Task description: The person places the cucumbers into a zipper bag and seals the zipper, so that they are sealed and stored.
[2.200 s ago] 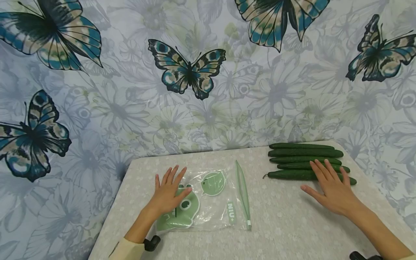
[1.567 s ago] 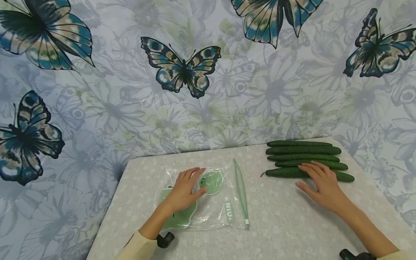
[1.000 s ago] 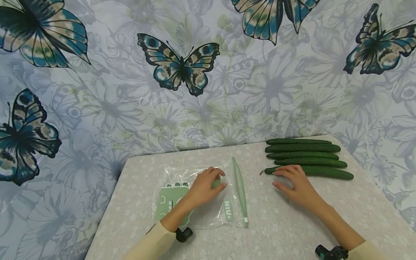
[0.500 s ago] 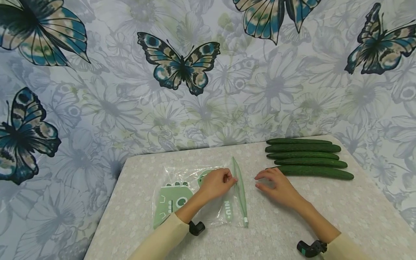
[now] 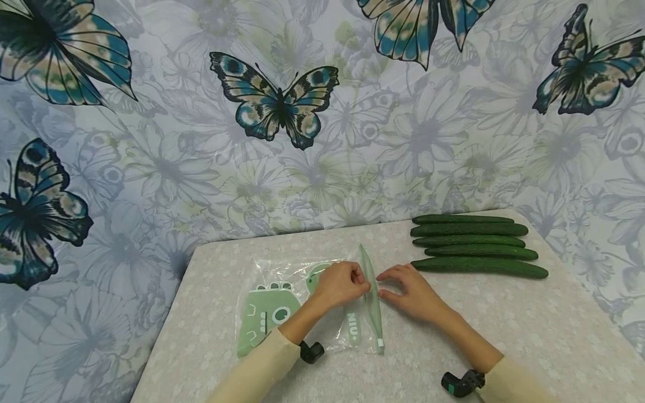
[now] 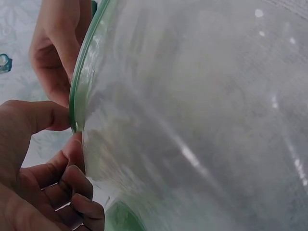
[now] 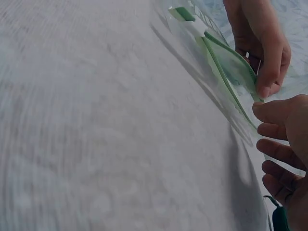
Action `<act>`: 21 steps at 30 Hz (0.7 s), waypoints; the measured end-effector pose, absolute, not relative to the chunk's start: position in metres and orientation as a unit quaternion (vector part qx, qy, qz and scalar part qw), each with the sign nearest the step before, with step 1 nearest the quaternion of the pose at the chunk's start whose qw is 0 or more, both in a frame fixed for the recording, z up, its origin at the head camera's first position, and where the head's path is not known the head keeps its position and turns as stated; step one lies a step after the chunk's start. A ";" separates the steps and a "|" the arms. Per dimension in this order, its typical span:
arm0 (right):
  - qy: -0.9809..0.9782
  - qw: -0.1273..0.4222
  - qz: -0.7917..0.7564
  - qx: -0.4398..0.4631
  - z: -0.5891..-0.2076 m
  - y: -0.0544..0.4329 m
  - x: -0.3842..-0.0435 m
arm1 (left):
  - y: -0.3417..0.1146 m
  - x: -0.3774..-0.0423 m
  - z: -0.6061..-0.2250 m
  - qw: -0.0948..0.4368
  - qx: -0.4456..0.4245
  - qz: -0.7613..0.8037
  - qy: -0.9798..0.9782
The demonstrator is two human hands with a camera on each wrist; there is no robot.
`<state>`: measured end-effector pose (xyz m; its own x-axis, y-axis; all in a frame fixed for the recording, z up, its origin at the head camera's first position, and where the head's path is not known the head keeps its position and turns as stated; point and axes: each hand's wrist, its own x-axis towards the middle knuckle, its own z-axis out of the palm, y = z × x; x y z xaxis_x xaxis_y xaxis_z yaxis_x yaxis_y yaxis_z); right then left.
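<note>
A clear zip bag (image 5: pixel 330 330) with green cartoon prints lies flat on the table, its green zip edge (image 5: pixel 375 313) to the right and a white slider near its front end. My left hand (image 5: pixel 340 285) pinches this green edge between thumb and forefinger, its other fingers curled, as the left wrist view shows. Facing it from the right, my right hand (image 5: pixel 415 296) has its fingertips at the same edge, thumb and forefinger slightly apart. In the right wrist view the two lips of the edge stand apart between the slider (image 7: pixel 195 26) and my left fingers.
Several long green cucumbers (image 5: pixel 478 266) lie side by side at the back right of the cloth-covered table (image 5: pixel 413 364). A butterfly-patterned cloth (image 5: pixel 322 184) hangs behind the table. A small black camera (image 5: pixel 311 352) sits on the left wrist.
Both hands have come inward to the zip edge, the left from over the bag's left part, the right from the cucumbers. My left fingers have taken hold of the edge. The cucumbers stay put.
</note>
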<state>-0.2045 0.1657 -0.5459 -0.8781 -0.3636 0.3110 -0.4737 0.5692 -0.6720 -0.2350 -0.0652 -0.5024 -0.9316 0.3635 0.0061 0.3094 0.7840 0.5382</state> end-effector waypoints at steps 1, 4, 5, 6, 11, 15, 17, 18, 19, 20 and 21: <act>-0.882 0.068 0.402 0.236 -0.546 0.164 -0.204 | -0.066 -0.235 -0.502 0.048 0.179 0.277 0.943; -0.887 0.070 0.392 0.235 -0.546 0.159 -0.203 | -0.067 -0.233 -0.503 0.044 0.179 0.281 0.942; -0.889 0.070 0.386 0.235 -0.547 0.157 -0.203 | -0.068 -0.233 -0.503 0.042 0.179 0.283 0.941; -0.893 0.069 0.379 0.234 -0.547 0.156 -0.203 | -0.069 -0.232 -0.503 0.041 0.179 0.285 0.941; -0.909 0.058 0.342 0.232 -0.548 0.153 -0.201 | -0.073 -0.229 -0.502 0.036 0.191 0.290 0.937; -0.918 0.047 0.321 0.227 -0.548 0.154 -0.200 | -0.077 -0.227 -0.501 0.026 0.206 0.299 0.931; -0.921 0.042 0.315 0.224 -0.549 0.154 -0.200 | -0.078 -0.226 -0.501 0.026 0.210 0.306 0.928; -0.923 0.039 0.312 0.222 -0.549 0.155 -0.200 | -0.079 -0.225 -0.500 0.027 0.213 0.308 0.927; -0.924 0.036 0.310 0.221 -0.549 0.155 -0.200 | -0.080 -0.224 -0.500 0.029 0.217 0.309 0.925; -0.925 0.033 0.309 0.220 -0.550 0.155 -0.200 | -0.081 -0.223 -0.499 0.030 0.222 0.311 0.924; -0.925 0.030 0.308 0.220 -0.550 0.155 -0.200 | -0.081 -0.222 -0.498 0.032 0.227 0.312 0.922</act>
